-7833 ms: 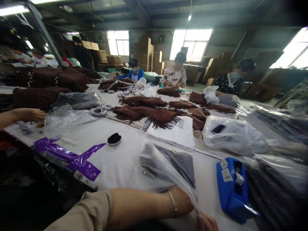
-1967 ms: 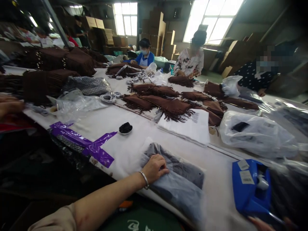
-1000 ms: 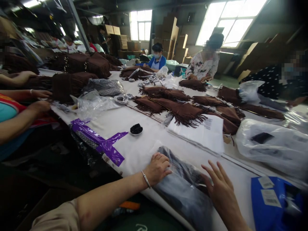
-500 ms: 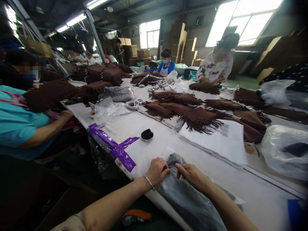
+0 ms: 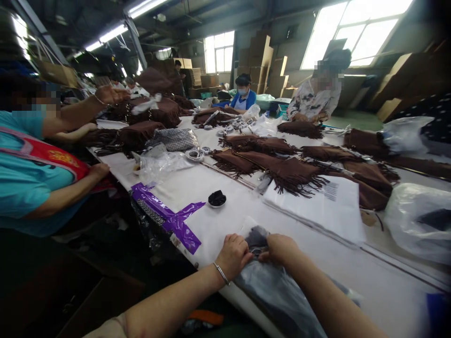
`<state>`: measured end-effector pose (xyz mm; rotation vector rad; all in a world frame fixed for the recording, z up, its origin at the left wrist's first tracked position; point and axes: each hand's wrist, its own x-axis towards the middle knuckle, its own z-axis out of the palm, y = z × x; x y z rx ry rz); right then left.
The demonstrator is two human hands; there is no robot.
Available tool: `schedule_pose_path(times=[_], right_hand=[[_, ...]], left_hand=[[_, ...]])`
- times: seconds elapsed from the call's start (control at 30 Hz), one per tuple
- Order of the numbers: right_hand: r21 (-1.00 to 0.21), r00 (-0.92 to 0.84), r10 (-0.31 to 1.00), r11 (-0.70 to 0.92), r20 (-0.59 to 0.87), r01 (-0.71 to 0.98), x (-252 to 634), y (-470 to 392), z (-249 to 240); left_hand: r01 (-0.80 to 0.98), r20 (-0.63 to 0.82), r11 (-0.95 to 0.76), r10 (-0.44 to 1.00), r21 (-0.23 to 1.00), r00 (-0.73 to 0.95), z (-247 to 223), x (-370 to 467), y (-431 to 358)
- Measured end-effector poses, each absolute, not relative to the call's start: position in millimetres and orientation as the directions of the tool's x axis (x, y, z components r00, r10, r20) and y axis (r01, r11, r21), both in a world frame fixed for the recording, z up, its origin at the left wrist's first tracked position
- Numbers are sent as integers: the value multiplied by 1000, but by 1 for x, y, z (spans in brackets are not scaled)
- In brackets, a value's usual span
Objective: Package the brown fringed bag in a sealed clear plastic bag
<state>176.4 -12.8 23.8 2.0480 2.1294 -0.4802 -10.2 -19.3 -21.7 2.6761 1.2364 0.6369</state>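
A clear plastic bag (image 5: pixel 278 291) with something dark grey folded inside lies at the table's near edge. My left hand (image 5: pixel 234 256), a silver bracelet at its wrist, has curled fingers closed on the bag's left side near the top. Opposite it, my right hand (image 5: pixel 282 249) pinches the bag's upper part, its fingertips partly hidden. Between the two hands a small pale ring-like detail shows, too blurred to name. Dark grey cloth (image 5: pixel 258 234) shows beneath the plastic just beyond my fingers. A small white dish (image 5: pixel 216 205) holding something black sits farther up the table.
Purple tape (image 5: pixel 172 218) runs along the table's left edge. Brown fringed cloth pieces (image 5: pixel 275 169) cover the table beyond a white barcoded sheet (image 5: pixel 313 202). A puffy plastic bag (image 5: pixel 419 220) lies at right. A co-worker in turquoise (image 5: pixel 31 178) leans in at left; others work across the table.
My right hand has closed in on the bag's top, nearer my left hand. At left, the co-workers have shifted; an arm now reaches out and brown cloth is in motion beyond it.
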Motion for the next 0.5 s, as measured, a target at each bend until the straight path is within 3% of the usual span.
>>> schedule_pose_path(times=[0.1,0.2,0.3,0.5], right_hand=[[-104,30,988,-45,-149,994,181,-30,24],[-175,7,1000,-6,1,985,172,-50,8],[-292,5,1000,2,24,956,171,-57,-14],[-456,220,975,-211,-32,865,229,-60,-15]], left_hand=[[710,314,-650,757,272,573,-21,-10,-20],[716,320,-636,769,288,554,-20,-7,-21],[699,372,-638,765,323,526,-18,-8,-18],[664,511,-665,725,342,463,-35,-36,13]])
